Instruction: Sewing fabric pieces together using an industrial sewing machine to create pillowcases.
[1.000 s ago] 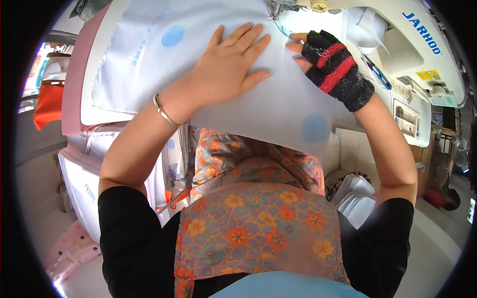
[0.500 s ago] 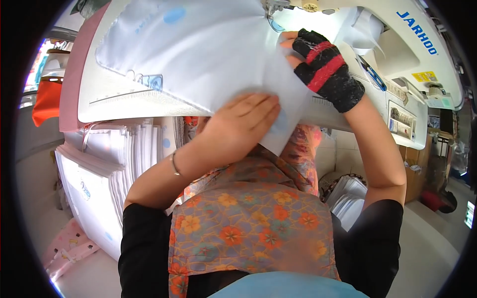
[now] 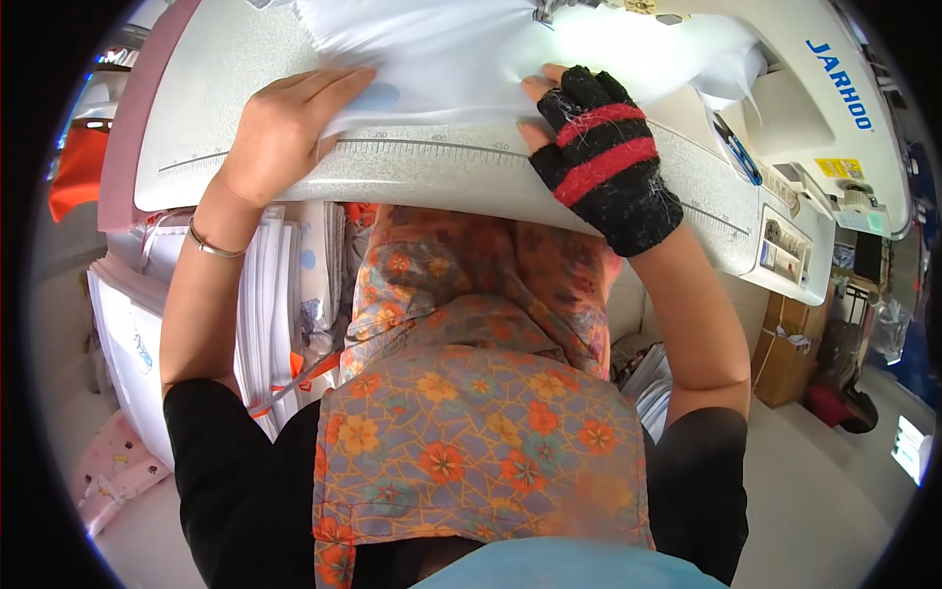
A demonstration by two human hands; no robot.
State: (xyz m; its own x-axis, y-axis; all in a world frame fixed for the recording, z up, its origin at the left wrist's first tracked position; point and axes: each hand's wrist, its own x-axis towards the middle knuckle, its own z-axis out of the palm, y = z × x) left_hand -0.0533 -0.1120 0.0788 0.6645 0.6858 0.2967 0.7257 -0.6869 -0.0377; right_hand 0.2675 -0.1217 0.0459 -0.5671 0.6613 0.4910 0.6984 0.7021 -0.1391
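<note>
A white cloth (image 3: 442, 59) with a pale blue print lies on the sewing machine bed, its near edge drawn out between my hands. My left hand (image 3: 289, 128) has its fingers together over the cloth's left near corner, thumb below, and creases fan out from them. On my right hand (image 3: 599, 147) is a black fingerless glove with red stripes. Its bare fingertips, slightly apart, rest at the cloth just below the presser foot (image 3: 546, 12). Glare washes out the cloth right of the foot.
A measuring scale (image 3: 432, 147) runs along the bed's front. Blue-handled thread snips (image 3: 738, 152) lie at the right, near a compartment with bobbins (image 3: 783, 250). Stacked white cloth pieces (image 3: 260, 294) stand below at left. My floral apron (image 3: 481, 432) covers my lap; cardboard boxes (image 3: 785, 348) stand at right.
My left hand has moved left and away from me, from the cloth's right near corner to its left one. The cloth has slid farther back, baring the scale. My right hand has shifted slightly left.
</note>
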